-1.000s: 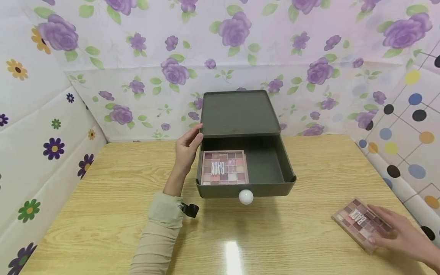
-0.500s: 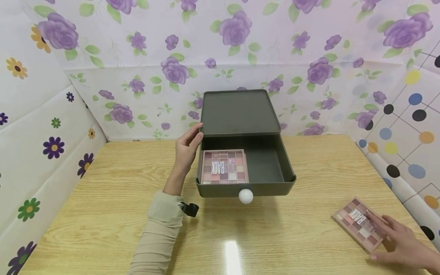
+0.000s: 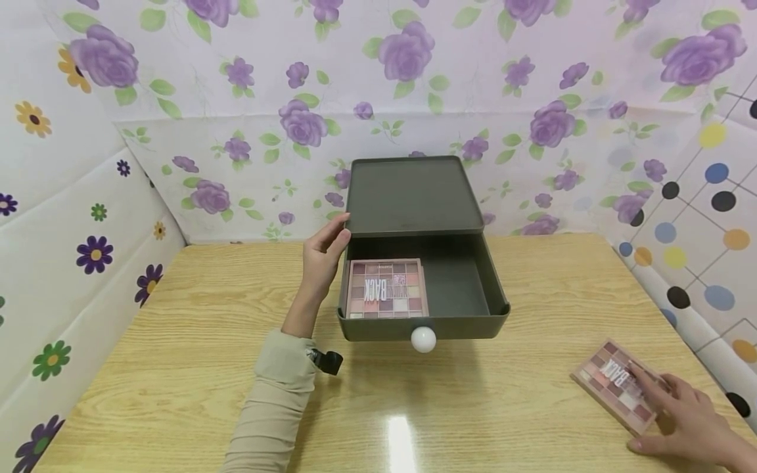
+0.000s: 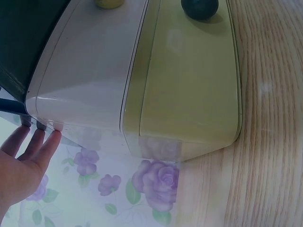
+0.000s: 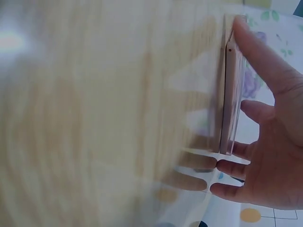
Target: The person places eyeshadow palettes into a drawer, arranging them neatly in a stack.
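Observation:
A dark green drawer (image 3: 467,327) with a white round knob (image 3: 423,339) stands pulled out from its cabinet (image 3: 414,196). Inside, on the left, lies a makeup palette (image 3: 387,289) marked BACK. My left hand (image 3: 319,263) rests its fingertips against the cabinet's left side; in the left wrist view those fingers (image 4: 47,146) touch near the white drawer (image 4: 90,66). A second palette (image 3: 612,381) lies on the table at the right. Over its right end is my right hand (image 3: 686,420), fingers spread, index finger across the cover and thumb beside the near edge.
Under the dark drawer the left wrist view shows a yellow drawer (image 4: 194,85) with a dark knob (image 4: 200,7). Flowered sheeting (image 3: 248,157) covers the wall behind the cabinet, and dotted sheeting (image 3: 704,243) borders the wooden table (image 3: 508,407) at the right.
My right hand has loosened from the palette at the right: its thumb came off the near edge and its fingers spread. The left hand and drawer stay as they were.

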{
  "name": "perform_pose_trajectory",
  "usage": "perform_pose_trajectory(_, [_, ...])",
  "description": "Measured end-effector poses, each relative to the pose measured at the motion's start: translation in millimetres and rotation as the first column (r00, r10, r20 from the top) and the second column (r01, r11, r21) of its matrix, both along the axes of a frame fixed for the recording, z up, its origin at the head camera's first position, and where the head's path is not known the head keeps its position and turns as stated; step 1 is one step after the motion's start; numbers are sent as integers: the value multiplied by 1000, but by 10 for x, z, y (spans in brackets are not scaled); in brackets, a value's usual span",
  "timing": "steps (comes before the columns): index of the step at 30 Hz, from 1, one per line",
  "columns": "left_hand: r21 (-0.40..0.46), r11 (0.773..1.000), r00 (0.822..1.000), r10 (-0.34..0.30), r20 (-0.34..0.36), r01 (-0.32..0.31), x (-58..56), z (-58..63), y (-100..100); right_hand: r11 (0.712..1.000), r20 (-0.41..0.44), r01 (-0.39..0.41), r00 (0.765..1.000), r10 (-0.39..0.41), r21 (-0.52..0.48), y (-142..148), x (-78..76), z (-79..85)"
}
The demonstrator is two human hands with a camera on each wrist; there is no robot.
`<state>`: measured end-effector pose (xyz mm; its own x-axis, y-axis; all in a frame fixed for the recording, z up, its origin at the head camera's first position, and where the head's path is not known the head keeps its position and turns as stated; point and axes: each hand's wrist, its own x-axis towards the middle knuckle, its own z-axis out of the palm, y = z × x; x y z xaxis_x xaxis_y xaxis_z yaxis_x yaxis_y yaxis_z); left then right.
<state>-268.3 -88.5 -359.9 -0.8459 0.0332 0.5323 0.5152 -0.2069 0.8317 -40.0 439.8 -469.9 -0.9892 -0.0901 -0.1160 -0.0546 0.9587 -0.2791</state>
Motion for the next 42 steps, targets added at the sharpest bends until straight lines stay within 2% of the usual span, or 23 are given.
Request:
perform_pose_trajectory(3, [0,1000,1000,-1,4,1,4,4,0,1000,19,18,1000,-18,-10,-34,-4,12])
perform_pose_trajectory(5, [2,1000,1000,-1,8,1,5,5,0,1000,-5,19,1000,-19,-17,-49,-4,10])
perform_pose_trajectory(10, [12,1000,1000,3,13,-3,6,10,8,999,-137,-23,990,19,-31,-64,-29,20])
perform_pose_trajectory(15, [13,1000,1000,6,9,-6,13,16,13,995,-141,8,990,-22,-100,-82,-67,83])
perform_pose_trajectory(18, [11,1000,1000,11,11,-11,16,17,13,991,-180,7,983,-32,-133,-97,-79,108])
perform_pose_trajectory(31, [10,1000,1000,12,12,-13,5,20,14,986,-254,45,964,-85,-159,-185,-136,197])
perform_pose_trajectory(38, [11,1000,1000,14,9,-14,16,23,17,977,-296,46,949,-108,-209,-275,-156,326])
perform_pose_trajectory(42, [12,1000,1000,13,2,-13,18,25,20,976,-272,69,954,-125,-205,-313,-155,419])
